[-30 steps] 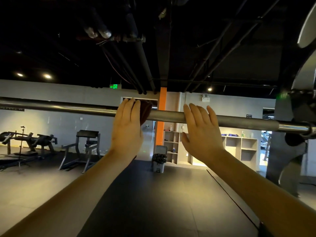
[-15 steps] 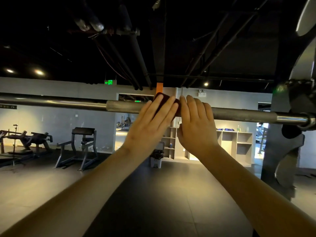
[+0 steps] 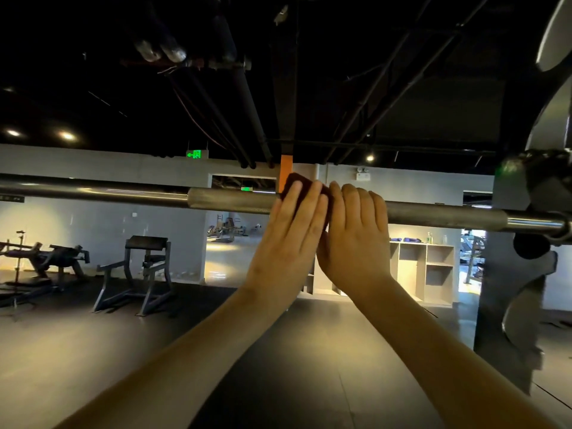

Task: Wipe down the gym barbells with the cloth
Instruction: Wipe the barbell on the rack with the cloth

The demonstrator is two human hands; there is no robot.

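A steel barbell (image 3: 232,202) runs level across the view at head height, its right end resting in a rack. A dark red cloth (image 3: 298,182) is folded over the bar's knurled part. My left hand (image 3: 291,236) presses the cloth against the bar with its fingers laid straight over it; the thumb is hidden. My right hand (image 3: 356,239) lies on the bare bar directly to the right, fingers straight over the top and side by side with the left hand's fingers.
A dark rack upright (image 3: 507,274) with hooks holds the bar's right end, and a weight plate (image 3: 554,32) shows at the top right. A padded bench (image 3: 139,267) stands at the left and cubby shelves (image 3: 427,270) at the back wall.
My left hand has slid the cloth rightward along the bar until it meets my right hand. The right hand has stayed at its place on the bar.
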